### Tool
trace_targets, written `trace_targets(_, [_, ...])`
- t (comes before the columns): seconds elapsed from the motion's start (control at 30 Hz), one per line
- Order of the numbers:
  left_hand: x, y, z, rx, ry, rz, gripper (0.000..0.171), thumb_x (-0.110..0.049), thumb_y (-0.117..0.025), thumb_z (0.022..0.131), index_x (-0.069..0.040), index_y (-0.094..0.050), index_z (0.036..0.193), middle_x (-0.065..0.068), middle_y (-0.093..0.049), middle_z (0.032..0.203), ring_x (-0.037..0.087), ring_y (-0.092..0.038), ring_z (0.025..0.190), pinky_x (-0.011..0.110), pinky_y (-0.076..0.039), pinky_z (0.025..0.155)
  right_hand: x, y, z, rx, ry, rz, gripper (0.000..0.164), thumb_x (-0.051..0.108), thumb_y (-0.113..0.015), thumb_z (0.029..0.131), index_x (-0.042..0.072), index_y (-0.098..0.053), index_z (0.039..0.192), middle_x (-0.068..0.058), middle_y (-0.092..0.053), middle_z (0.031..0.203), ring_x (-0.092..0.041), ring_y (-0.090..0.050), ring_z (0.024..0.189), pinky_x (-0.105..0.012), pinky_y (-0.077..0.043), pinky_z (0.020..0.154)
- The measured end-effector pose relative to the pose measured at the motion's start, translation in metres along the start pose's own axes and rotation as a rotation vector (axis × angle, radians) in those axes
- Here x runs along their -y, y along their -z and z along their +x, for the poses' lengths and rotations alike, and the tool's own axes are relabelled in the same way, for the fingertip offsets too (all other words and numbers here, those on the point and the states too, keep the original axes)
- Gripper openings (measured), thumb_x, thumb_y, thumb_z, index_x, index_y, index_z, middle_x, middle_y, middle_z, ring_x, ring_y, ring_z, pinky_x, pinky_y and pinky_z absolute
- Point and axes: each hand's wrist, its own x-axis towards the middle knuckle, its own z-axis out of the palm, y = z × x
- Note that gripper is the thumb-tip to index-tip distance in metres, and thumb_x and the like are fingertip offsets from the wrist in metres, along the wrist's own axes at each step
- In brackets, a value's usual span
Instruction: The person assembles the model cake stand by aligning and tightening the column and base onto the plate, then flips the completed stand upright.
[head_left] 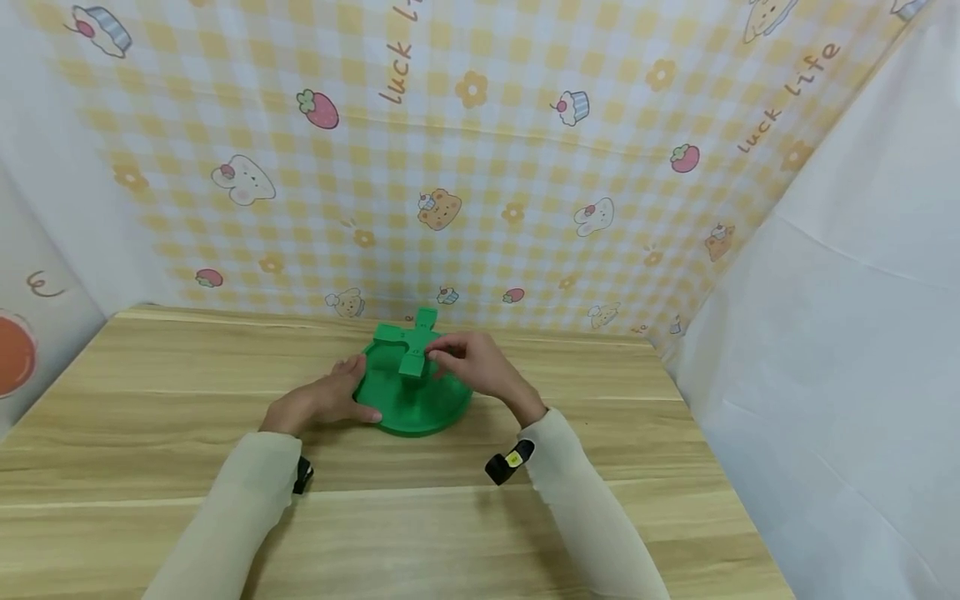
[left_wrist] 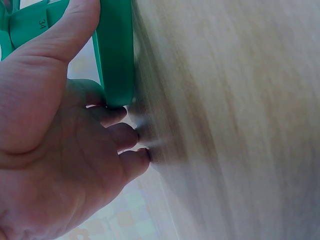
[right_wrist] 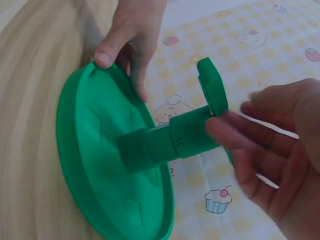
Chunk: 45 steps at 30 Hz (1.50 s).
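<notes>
A green round base (head_left: 408,417) with a raised rim lies on the wooden table. From its middle rises a green stepped post (right_wrist: 190,137) marked "35" in the right wrist view. On top of the post sits a green cross-shaped piece (head_left: 417,340); three of its arms show in the head view, and the fourth is covered by fingers. My left hand (head_left: 330,396) holds the base's left rim, thumb at the front and fingers along the side. With thumb and fingertips my right hand (head_left: 480,364) pinches the cross-shaped piece at its right side.
The wooden table (head_left: 360,533) spreads around the base. Behind it hangs a yellow checked cloth (head_left: 517,167) with cartoon prints, close to the base's far side. White cloth (head_left: 847,333) hangs at the right. Each wrist wears a black strap (head_left: 510,461).
</notes>
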Motion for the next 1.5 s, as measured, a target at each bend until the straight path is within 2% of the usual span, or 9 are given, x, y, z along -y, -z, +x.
trace_targets(0.13, [0.000,0.000,0.000,0.001,0.000,0.000,0.114,-0.043,-0.073,0.089,0.014,0.003,0.152,0.035,0.005,0.160,0.054,0.005,0.146,0.064,-0.007,0.118,-0.004,0.005,0.001,-0.183,0.034,-0.022,0.021,0.014,-0.058,0.101,0.003,-0.074,0.109,-0.011,-0.074,0.097,-0.019,-0.068,0.077,-0.034,-0.058,0.070])
trace_targets(0.2, [0.001,0.001,0.000,0.001,0.003,0.000,0.114,-0.043,-0.073,0.089,0.014,0.003,0.152,0.034,0.005,0.160,0.054,0.006,0.146,0.064,-0.006,0.118,-0.007,0.006,0.001,-0.248,0.035,-0.054,0.021,0.014,-0.059,0.100,0.004,-0.074,0.110,-0.010,-0.073,0.101,-0.018,-0.066,0.087,-0.032,-0.057,0.070])
trace_targets(0.27, [0.001,0.000,0.001,0.001,0.006,-0.003,0.114,-0.043,-0.073,0.089,0.013,0.003,0.153,0.034,0.005,0.160,0.054,0.006,0.146,0.064,-0.006,0.119,-0.011,0.007,0.001,-0.272,0.019,-0.084,0.021,0.015,-0.060,0.100,0.005,-0.073,0.112,-0.009,-0.072,0.108,-0.019,-0.064,0.097,-0.030,-0.057,0.073])
trace_targets(0.37, [0.002,0.000,0.001,0.002,0.000,-0.006,0.114,-0.043,-0.073,0.089,0.013,0.003,0.152,0.034,0.005,0.160,0.054,0.006,0.146,0.064,-0.006,0.118,-0.016,0.007,0.000,-0.255,-0.014,-0.092,0.022,0.014,-0.061,0.099,0.004,-0.072,0.115,-0.009,-0.071,0.113,-0.021,-0.065,0.102,-0.031,-0.057,0.077])
trace_targets(0.5, [0.002,-0.001,0.000,0.003,-0.008,-0.001,0.114,-0.043,-0.073,0.089,0.014,0.003,0.152,0.034,0.005,0.160,0.055,0.005,0.146,0.064,-0.006,0.118,-0.019,0.006,-0.001,-0.225,-0.030,-0.078,0.021,0.014,-0.061,0.099,0.005,-0.072,0.115,-0.008,-0.073,0.109,-0.021,-0.067,0.096,-0.031,-0.057,0.077])
trace_targets(0.87, [0.002,-0.001,0.001,0.003,-0.009,-0.004,0.112,-0.042,-0.072,0.090,0.013,0.003,0.152,0.034,0.005,0.160,0.054,0.005,0.146,0.064,-0.007,0.118,-0.016,0.001,-0.001,-0.129,-0.017,-0.069,0.017,0.013,-0.061,0.099,0.007,-0.075,0.108,-0.006,-0.073,0.102,-0.013,-0.064,0.083,-0.024,-0.053,0.070])
trace_targets(1.17, [0.000,-0.001,0.000,-0.001,-0.001,0.002,0.113,-0.042,-0.074,0.089,0.013,0.002,0.152,0.034,0.004,0.160,0.054,0.004,0.146,0.064,-0.008,0.118,-0.014,-0.005,0.000,-0.024,-0.008,0.028,0.020,0.013,-0.059,0.100,0.002,-0.072,0.111,-0.012,-0.072,0.098,-0.039,-0.070,0.090,-0.023,-0.057,0.074])
trace_targets(1.37, [0.000,0.000,0.000,-0.005,-0.005,0.007,0.113,-0.042,-0.073,0.089,0.014,0.002,0.152,0.034,0.004,0.160,0.054,0.004,0.146,0.064,-0.008,0.118,-0.011,-0.008,0.000,-0.020,-0.003,0.008,0.019,0.013,-0.059,0.101,0.003,-0.072,0.110,-0.011,-0.073,0.095,-0.037,-0.070,0.088,-0.026,-0.057,0.076])
trace_targets(1.5, [0.002,-0.001,0.001,-0.003,-0.004,0.007,0.113,-0.042,-0.073,0.089,0.014,0.002,0.152,0.035,0.004,0.160,0.054,0.005,0.146,0.064,-0.008,0.118,-0.009,-0.005,0.000,-0.101,0.009,0.039,0.019,0.012,-0.059,0.100,0.001,-0.073,0.106,-0.012,-0.072,0.092,-0.037,-0.070,0.081,-0.040,-0.060,0.074])
